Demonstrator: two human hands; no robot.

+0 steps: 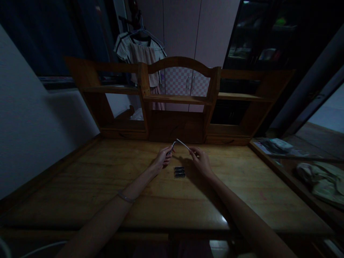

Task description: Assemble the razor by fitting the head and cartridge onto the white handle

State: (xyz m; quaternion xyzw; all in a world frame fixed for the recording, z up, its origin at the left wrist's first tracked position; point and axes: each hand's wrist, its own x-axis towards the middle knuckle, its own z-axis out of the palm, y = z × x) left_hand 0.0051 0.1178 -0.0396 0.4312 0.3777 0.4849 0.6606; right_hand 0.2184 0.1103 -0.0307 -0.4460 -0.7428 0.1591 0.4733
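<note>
My left hand is closed around a slim dark and white rod, whose upper end curves to the right. Between the thumb and fingers of my right hand is a thin white stick, slanting up to the left. The stick's far tip comes close to the curved end of the rod; whether they are joined I cannot tell. Both hands are above the wooden desk. Below and between them, three small dark cylinders, which look like batteries, lie side by side on the desktop.
A wooden shelf unit with drawers rises along the desk's back edge. To the right, a lower surface bears folded cloth and a pale packet. A white wall borders the left side. Clothes hang behind the shelves.
</note>
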